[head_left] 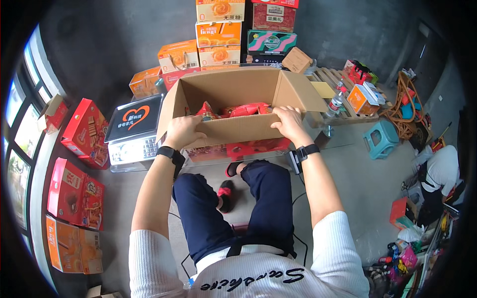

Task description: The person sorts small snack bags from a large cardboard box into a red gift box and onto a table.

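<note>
Left hand (184,131) and right hand (291,124) grip the open cardboard box (238,130) along its near side, seemingly steadying it; reaching the red packets (251,109) calls for freeing one.

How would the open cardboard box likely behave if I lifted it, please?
The open cardboard box would probably flex along its upper edges, since its top is unclosed. The glossy red packets inside may shift, as bare cardboard shows beside them. The box's flat-walled shape makes rolling unlikely.
</note>
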`<state>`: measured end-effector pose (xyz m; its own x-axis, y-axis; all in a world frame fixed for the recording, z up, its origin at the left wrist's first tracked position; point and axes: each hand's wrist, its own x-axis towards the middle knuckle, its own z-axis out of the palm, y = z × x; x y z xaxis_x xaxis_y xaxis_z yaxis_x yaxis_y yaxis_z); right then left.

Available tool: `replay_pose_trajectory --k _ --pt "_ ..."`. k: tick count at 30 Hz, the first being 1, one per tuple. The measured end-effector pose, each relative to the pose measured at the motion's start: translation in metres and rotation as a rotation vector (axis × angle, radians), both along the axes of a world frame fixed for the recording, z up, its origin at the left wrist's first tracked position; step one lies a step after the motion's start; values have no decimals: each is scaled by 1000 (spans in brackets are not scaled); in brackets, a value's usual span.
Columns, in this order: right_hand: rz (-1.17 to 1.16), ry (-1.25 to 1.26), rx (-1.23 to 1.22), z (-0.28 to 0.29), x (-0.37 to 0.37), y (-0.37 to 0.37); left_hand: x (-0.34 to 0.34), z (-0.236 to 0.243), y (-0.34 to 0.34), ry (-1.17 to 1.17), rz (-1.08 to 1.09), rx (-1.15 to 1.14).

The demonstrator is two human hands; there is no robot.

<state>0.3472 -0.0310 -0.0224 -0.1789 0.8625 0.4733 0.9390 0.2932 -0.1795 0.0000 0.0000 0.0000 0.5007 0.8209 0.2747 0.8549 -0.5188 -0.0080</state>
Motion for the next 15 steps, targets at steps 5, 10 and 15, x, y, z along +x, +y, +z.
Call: replay_pose_trajectory --k 5,10,15 --pt "22 -38 -20 -10 6 -2 -1 -16 3 -53 -40 -47" --pt "30 -31 -27 7 3 31 -4 -2 32 -40 -61 -6" --pt "149 -102 -253 29 24 46 -3 13 47 -32 -194 -236"
